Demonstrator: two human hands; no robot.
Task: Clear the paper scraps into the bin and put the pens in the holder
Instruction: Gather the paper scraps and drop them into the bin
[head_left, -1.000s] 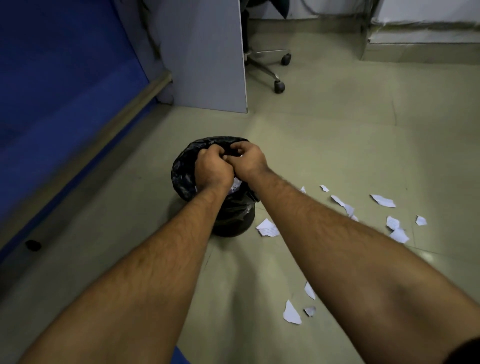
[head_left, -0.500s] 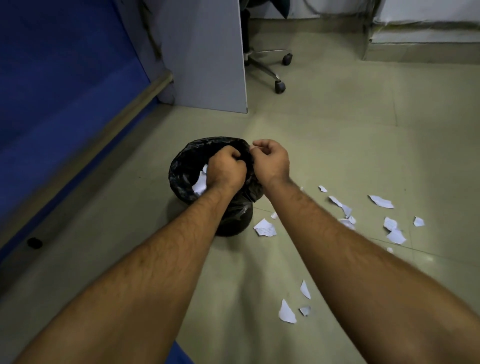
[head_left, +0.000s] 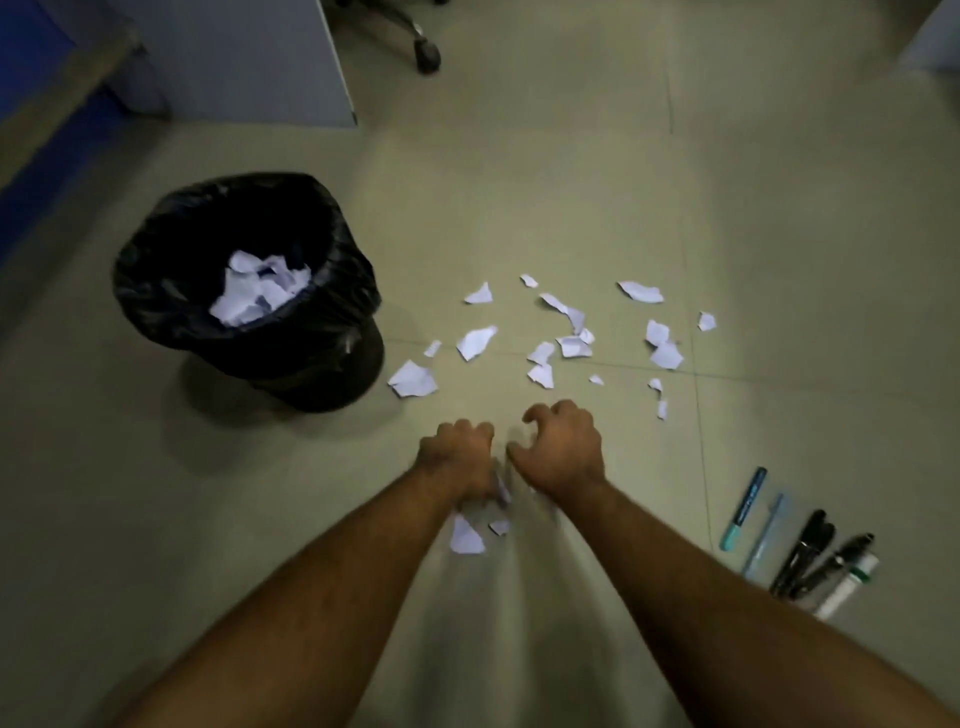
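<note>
A black bin lined with a bag (head_left: 344, 291) stands on the floor at the left, with white paper scraps (head_left: 260, 293) inside it. Several more paper scraps (head_left: 475, 340) lie scattered on the tiles to the bin's right. Both hands hover low over the floor in front of them. My left hand (head_left: 457, 457) is curled, blurred, with a small scrap (head_left: 465, 535) just under its wrist. My right hand (head_left: 563, 452) is beside it, fingers bent and apart, holding nothing. Several pens and markers (head_left: 802, 551) lie side by side at the right. No pen holder is in view.
A grey partition panel (head_left: 234, 57) stands at the back left, with an office chair's caster (head_left: 427, 54) beside it. A blue wall with a wooden rail (head_left: 31, 156) runs along the left edge.
Both hands have left the bin's rim and come back down to the floor near the closest scraps. The view tilted down, so the bin's contents and the pens now show.
</note>
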